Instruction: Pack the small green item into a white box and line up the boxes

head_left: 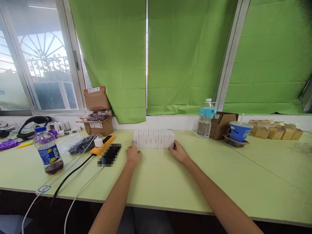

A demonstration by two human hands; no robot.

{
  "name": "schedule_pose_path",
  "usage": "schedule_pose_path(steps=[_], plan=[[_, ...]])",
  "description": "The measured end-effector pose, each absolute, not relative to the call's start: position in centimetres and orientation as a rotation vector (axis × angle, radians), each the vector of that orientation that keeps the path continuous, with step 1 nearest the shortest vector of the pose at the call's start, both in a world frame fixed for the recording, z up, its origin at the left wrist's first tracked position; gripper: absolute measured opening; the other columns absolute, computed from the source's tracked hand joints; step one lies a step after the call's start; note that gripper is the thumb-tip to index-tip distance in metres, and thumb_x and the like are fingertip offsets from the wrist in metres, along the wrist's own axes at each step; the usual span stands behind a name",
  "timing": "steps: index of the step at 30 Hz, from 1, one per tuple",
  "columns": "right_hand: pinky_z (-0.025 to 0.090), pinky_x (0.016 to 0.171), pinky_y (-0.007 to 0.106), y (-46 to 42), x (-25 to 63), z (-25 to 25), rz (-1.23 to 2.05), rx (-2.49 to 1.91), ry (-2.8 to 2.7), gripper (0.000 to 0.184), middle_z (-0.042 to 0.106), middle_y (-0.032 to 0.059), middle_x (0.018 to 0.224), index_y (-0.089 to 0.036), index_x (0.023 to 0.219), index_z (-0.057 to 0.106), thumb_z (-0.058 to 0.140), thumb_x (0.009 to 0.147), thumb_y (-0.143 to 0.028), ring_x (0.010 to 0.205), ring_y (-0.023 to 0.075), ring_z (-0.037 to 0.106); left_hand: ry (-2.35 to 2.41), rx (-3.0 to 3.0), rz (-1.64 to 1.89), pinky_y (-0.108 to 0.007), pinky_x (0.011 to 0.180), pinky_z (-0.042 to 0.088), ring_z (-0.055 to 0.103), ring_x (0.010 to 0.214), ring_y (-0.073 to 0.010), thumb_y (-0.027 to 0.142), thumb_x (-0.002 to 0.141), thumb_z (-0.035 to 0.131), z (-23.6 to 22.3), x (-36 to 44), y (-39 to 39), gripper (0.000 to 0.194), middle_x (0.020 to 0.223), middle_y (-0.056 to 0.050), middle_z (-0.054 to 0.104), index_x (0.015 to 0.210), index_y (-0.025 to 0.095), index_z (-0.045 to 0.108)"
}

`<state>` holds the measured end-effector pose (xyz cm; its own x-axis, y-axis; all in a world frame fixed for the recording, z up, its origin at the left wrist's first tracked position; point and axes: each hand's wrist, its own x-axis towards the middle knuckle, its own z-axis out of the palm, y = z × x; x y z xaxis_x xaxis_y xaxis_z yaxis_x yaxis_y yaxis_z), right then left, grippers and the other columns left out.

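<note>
A row of several small white boxes (154, 139) stands upright, side by side, at the back of the pale green table (170, 178). My left hand (133, 153) rests at the row's left end, fingers curled against the first box. At the right end lies my right hand (178, 151), its fingers pressed to the last box. Both arms reach straight forward over the table.
An orange power strip (102, 145) with a white plug, cables and a dark blurred object lie left of the boxes. A cola bottle (48, 150) stands further left. A water bottle (205, 119), cardboard boxes, a blue cup (239, 131) and small brown boxes sit to the right.
</note>
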<state>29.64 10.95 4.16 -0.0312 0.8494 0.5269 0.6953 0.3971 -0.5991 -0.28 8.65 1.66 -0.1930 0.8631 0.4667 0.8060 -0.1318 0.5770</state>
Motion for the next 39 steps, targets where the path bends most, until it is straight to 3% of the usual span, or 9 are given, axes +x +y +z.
schedule_pose_path(steps=[15,26,30,33,36,39], plan=[[0.046,0.096,0.029,10.7,29.6,4.3,0.243,-1.339,-1.775,0.057,0.057,0.0051,0.132,-0.018,0.137,0.046,0.057,0.084,-0.036,0.113,0.0192,0.056,1.995,1.955,1.248,-0.042,0.103,0.034,0.048,0.122,-0.0289,0.021,0.086,0.052,1.7,-0.3,8.6,0.064,0.122,-0.014,0.059,0.145,0.012,0.029],[0.046,0.096,0.031,10.9,29.6,4.4,0.168,-1.397,-1.804,0.06,0.058,0.011,0.132,-0.014,0.137,0.045,0.057,0.084,-0.039,0.113,0.0223,0.058,1.996,1.95,1.26,-0.042,0.103,0.033,0.049,0.122,-0.0289,0.019,0.086,0.052,1.9,-0.1,8.3,0.064,0.123,-0.014,0.059,0.145,0.012,0.03],[0.045,0.1,0.037,10.8,29.2,4.3,0.116,-1.492,-1.79,0.076,0.053,0.0146,0.136,-0.014,0.148,0.035,0.057,0.084,-0.047,0.118,0.0265,0.055,1.994,1.948,1.265,-0.042,0.103,0.034,0.049,0.121,-0.0293,0.019,0.086,0.052,2.0,0.0,8.2,0.063,0.122,-0.014,0.059,0.144,0.01,0.03],[0.038,0.111,0.041,10.1,28.2,4.9,-0.023,-1.42,-1.722,0.09,0.042,0.0187,0.145,-0.012,0.157,0.02,0.057,0.085,-0.052,0.135,0.0297,0.043,1.997,1.942,1.26,-0.042,0.103,0.033,0.048,0.122,-0.0298,0.019,0.086,0.052,2.0,0.0,8.2,0.064,0.122,-0.015,0.059,0.145,0.01,0.029],[0.03,0.118,0.043,8.3,26.4,6.3,-0.315,-1.264,-1.576,0.082,0.033,0.0187,0.152,-0.01,0.156,0.026,0.051,0.09,-0.052,0.143,0.0303,0.032,1.999,1.938,1.253,-0.043,0.104,0.033,0.048,0.122,-0.0298,0.018,0.086,0.052,2.0,0.1,8.2,0.065,0.122,-0.015,0.059,0.146,0.009,0.028],[0.031,0.117,0.039,5.6,23.0,7.8,-0.478,-1.041,-1.504,0.061,0.045,0.0156,0.144,-0.011,0.144,0.046,0.046,0.094,-0.047,0.137,0.0273,0.04,2.002,1.929,1.244,-0.045,0.105,0.033,0.047,0.122,-0.0298,0.017,0.086,0.053,2.2,0.5,8.1,0.066,0.122,-0.016,0.058,0.146,0.006,0.029]])
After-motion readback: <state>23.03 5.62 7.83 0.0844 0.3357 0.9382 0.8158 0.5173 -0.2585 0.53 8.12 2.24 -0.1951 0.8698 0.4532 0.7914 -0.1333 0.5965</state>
